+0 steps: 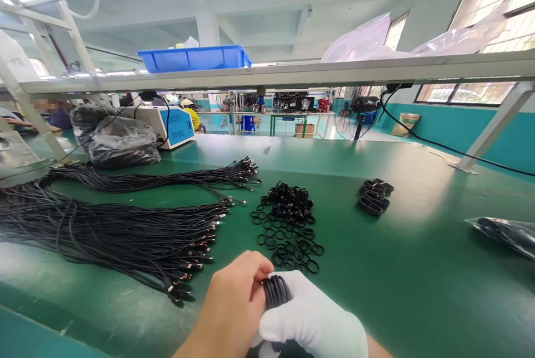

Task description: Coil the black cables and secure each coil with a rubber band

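In front of me, a coiled black cable [276, 291] sits between my hands. My right hand [309, 313], in a white glove, is wrapped around the coil with its thumb across the near side. Bare and closed, my left hand [236, 305] presses against the coil's left side; its fingertips are partly hidden. Just beyond them lies a pile of small black rings [290, 202], with loose ones spread toward me. Left of the hands, a thick bundle of straight black cables [112, 230] has its plug ends pointing right. A second cable bundle [167, 179] lies behind it.
Several coiled cables [375, 196] rest at the right on the green table [418, 269]. A clear bag with black contents [505, 235] is at the right edge. Bagged black items [125, 140] and a blue-white machine [173, 124] stand back left. Overhead, a shelf holds a blue tray [196, 59].
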`<action>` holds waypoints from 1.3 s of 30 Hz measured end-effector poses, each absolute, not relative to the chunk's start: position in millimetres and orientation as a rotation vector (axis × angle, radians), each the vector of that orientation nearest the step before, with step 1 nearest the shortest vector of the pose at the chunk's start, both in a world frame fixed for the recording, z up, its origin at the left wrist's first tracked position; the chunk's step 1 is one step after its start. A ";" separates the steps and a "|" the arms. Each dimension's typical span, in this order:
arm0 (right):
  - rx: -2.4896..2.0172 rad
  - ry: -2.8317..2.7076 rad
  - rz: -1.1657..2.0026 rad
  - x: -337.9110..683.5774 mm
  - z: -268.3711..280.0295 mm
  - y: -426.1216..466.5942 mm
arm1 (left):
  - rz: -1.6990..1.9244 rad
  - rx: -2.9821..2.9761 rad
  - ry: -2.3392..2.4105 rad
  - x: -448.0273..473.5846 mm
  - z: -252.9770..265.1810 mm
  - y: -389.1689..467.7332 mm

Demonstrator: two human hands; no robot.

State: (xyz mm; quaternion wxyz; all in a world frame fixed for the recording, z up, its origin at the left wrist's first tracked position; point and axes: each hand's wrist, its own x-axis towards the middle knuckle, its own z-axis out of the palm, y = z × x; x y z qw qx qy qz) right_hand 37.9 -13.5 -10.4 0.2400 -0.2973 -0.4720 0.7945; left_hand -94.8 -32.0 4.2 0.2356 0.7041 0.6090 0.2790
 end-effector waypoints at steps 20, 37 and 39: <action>-0.827 -1.309 2.213 34.0 -29.7 -11.5 | 0.945 2.233 1.573 -101.4 -22.8 -34.9; -0.784 -1.445 2.177 35.8 -28.5 -9.9 | 0.645 2.207 1.799 -102.7 -16.8 -40.1; -0.818 -1.439 2.191 34.9 -31.4 -9.2 | 0.599 2.132 1.848 -100.3 -13.6 -37.4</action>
